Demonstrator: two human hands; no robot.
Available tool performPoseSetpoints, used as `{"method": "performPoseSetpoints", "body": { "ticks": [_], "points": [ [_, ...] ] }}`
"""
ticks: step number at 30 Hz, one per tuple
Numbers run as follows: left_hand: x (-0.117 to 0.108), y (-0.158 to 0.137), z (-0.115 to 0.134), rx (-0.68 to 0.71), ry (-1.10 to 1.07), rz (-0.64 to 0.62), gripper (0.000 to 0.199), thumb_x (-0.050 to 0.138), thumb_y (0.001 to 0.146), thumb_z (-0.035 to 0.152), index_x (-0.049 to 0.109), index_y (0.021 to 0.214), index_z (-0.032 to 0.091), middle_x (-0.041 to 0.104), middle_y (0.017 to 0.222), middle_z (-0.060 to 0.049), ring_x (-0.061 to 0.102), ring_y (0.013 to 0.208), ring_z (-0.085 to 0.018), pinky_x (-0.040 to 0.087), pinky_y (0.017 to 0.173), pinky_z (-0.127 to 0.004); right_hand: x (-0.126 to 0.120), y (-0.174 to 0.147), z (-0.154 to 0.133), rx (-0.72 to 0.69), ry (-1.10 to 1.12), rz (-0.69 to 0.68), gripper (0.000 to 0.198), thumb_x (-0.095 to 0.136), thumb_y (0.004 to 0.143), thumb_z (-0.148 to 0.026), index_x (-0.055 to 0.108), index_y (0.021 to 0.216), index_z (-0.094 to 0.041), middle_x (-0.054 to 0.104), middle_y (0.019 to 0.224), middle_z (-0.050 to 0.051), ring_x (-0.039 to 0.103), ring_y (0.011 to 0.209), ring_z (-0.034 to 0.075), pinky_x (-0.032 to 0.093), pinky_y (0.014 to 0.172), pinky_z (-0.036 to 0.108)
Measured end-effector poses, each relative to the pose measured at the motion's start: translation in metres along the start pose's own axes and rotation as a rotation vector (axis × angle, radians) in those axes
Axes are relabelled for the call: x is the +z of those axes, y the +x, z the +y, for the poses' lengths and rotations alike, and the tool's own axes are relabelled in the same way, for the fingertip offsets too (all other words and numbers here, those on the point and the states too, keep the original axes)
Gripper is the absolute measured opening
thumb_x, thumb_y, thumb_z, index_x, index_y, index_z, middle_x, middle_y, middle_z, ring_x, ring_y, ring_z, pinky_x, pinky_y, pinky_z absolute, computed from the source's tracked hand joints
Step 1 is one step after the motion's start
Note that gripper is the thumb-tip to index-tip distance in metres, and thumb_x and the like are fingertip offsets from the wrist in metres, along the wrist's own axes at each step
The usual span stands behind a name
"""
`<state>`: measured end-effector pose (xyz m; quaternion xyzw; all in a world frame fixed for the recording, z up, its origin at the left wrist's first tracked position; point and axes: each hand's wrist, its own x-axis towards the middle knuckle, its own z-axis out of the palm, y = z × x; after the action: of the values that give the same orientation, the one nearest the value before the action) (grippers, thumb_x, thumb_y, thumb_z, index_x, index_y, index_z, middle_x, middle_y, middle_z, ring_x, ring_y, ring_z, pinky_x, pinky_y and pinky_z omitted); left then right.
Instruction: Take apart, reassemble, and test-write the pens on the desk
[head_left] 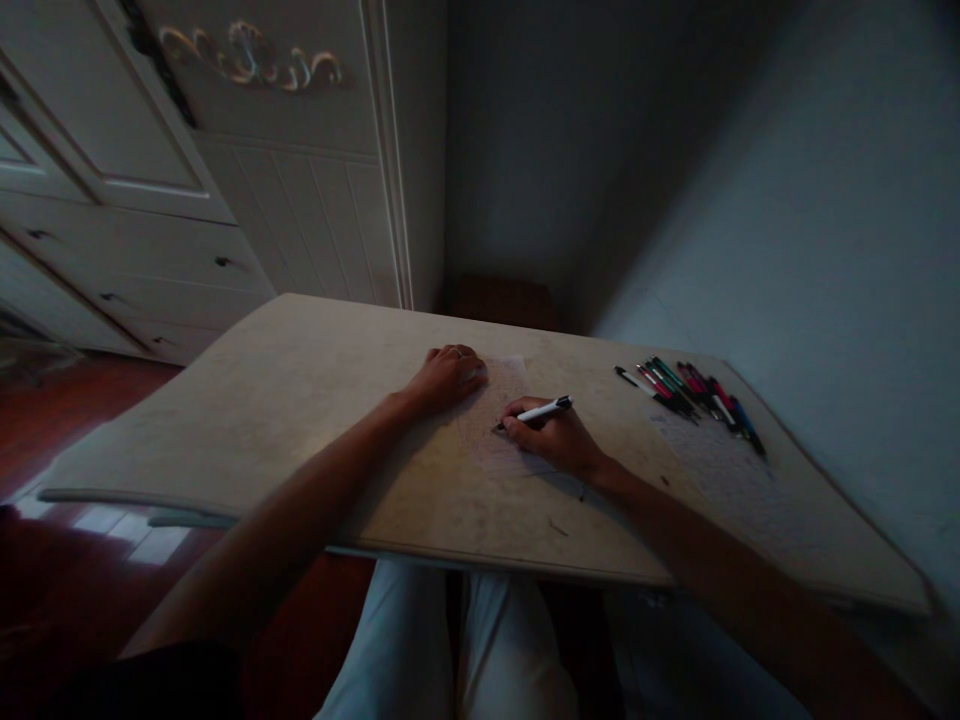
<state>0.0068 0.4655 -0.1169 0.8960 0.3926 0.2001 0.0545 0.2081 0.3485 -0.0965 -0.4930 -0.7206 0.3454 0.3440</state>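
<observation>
In the head view my right hand (559, 435) is closed around a white and black pen (544, 409). The pen slants, with its tip down at the sheet of paper (480, 440) under my hand. Rows of handwriting cover this sheet, too small to read. My left hand (452, 375) rests palm down at the sheet's upper left edge, a ring on one finger. Its fingers lie on the paper and table and hold nothing. Part of the sheet is hidden beneath both hands.
The pale table (247, 400) has a stained surface. Several pens (664, 385) lie in a pile at its right, above a second written sheet (720, 470). A white cabinet (315, 220) stands behind on the left. A bare wall (825, 250) borders the right side.
</observation>
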Motion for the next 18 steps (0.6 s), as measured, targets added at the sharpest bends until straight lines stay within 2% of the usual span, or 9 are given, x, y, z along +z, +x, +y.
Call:
{"method": "performPoseSetpoints", "body": {
  "ticks": [11, 18],
  "points": [
    [-0.0019, 0.0001, 0.0014, -0.006, 0.010, -0.014, 0.032, 0.051, 0.095, 0.040, 0.067, 0.117, 0.023, 0.063, 0.127, -0.011, 0.054, 0.121, -0.026, 0.039, 0.102, -0.045, -0.0017, 0.0001, -0.0049, -0.021, 0.011, -0.032, 0.021, 0.060, 0.079, -0.035, 0.067, 0.082, -0.016, 0.061, 0.064, 0.000, 0.050, 0.055, 0.011, 0.037, 0.052, 0.023],
    [-0.0015, 0.0001, 0.0008, 0.006, -0.008, -0.007, 0.033, 0.050, 0.095, 0.040, 0.068, 0.116, 0.021, 0.064, 0.125, -0.012, 0.055, 0.120, -0.027, 0.040, 0.101, -0.046, -0.0007, 0.0010, -0.0046, -0.017, -0.036, 0.006, 0.019, 0.059, 0.080, -0.034, 0.067, 0.082, -0.016, 0.062, 0.065, 0.001, 0.052, 0.057, 0.012, 0.038, 0.053, 0.024]
  ]
}}
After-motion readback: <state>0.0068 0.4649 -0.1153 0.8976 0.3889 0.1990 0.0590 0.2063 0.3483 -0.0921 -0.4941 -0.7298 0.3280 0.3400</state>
